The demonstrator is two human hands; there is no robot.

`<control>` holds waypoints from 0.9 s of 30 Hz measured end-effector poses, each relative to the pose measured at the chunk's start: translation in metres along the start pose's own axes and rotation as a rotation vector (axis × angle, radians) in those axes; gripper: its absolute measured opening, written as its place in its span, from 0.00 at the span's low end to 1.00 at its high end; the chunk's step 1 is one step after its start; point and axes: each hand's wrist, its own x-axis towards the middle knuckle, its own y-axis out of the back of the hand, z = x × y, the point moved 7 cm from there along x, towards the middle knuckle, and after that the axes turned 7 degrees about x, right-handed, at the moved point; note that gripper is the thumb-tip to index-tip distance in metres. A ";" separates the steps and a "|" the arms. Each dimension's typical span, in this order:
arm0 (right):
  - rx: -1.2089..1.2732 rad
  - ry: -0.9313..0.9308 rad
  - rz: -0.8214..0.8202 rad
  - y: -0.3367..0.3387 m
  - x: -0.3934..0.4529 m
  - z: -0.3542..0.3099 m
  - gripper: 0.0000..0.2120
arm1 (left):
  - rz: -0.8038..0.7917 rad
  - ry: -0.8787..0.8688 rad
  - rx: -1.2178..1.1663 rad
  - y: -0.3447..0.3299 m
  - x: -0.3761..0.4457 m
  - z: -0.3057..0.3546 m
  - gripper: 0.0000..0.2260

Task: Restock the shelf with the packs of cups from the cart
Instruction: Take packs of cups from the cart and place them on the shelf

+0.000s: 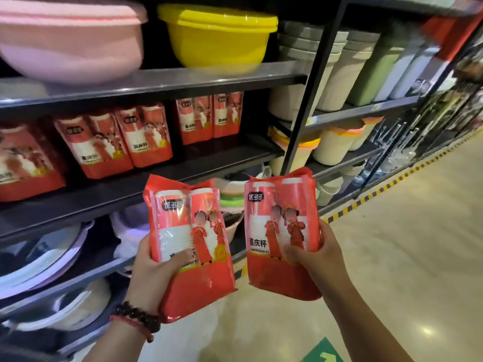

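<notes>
I hold two red packs of paper cups upright in front of me. My left hand (pixel 153 270) grips the left pack (pixel 192 231) near its lower half, thumb across the front. In my right hand (pixel 315 254) is the right pack (pixel 282 223), gripped the same way. Both packs hang below and in front of the dark shelf board (pixel 146 186). On that shelf several identical red packs (pixel 122 142) stand in a row, with a gap between the middle pair and the two at the right (pixel 209 116).
Above the cup shelf sit a pink basin (pixel 70 40) and a yellow basin (pixel 217 35). Lower shelves hold more basins (pixel 52 252). Buckets and bins (pixel 337 74) fill the bay to the right. The aisle floor (pixel 392 231) runs off right, edged with yellow-black tape.
</notes>
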 end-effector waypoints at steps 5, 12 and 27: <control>0.050 0.037 -0.007 -0.003 0.067 -0.004 0.38 | 0.021 -0.006 -0.002 -0.027 0.056 0.011 0.29; 0.097 0.041 -0.089 -0.009 0.186 -0.004 0.41 | 0.078 -0.015 -0.031 -0.078 0.139 0.033 0.32; 0.187 0.048 -0.268 -0.058 0.373 -0.022 0.40 | 0.166 -0.096 -0.089 -0.127 0.284 0.062 0.37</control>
